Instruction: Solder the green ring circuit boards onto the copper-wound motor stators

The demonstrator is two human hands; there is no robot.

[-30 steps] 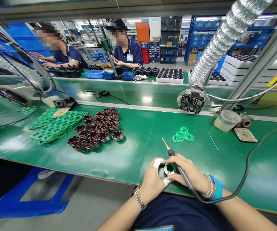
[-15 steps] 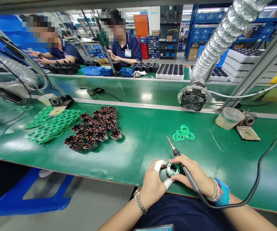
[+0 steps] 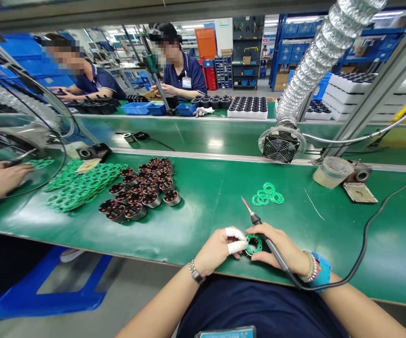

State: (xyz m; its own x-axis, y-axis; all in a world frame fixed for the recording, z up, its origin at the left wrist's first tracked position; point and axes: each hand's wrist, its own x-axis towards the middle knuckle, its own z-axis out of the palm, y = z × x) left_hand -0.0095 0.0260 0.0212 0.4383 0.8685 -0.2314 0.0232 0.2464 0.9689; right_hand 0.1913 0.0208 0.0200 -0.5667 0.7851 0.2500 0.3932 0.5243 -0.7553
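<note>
A stator topped with a green ring board [image 3: 254, 244] stands near the bench's front edge, between my hands. My left hand [image 3: 220, 249], with white tape on its fingertips, pinches the left side of the board. My right hand [image 3: 282, 249] has thumb and forefinger round its right side and also holds a soldering iron [image 3: 275, 252], whose tip points up and left, away from the board. Several loose green ring boards [image 3: 268, 194] lie beyond my hands. To the left stand several copper-wound stators [image 3: 135, 211] beside a pile of green boards [image 3: 69, 198].
A fan [image 3: 279, 146] with a silver duct stands at the back. A tub [image 3: 332, 172], a sponge tray [image 3: 360, 193] and a thin wire [image 3: 313, 203] are on the right. The iron's cable loops over the right side. Another person's hand [image 3: 3, 178] is at far left.
My left hand's fingers have come together at the board's left edge, where they were spread round the stator. Another person's hand with a tool has appeared at far left.
</note>
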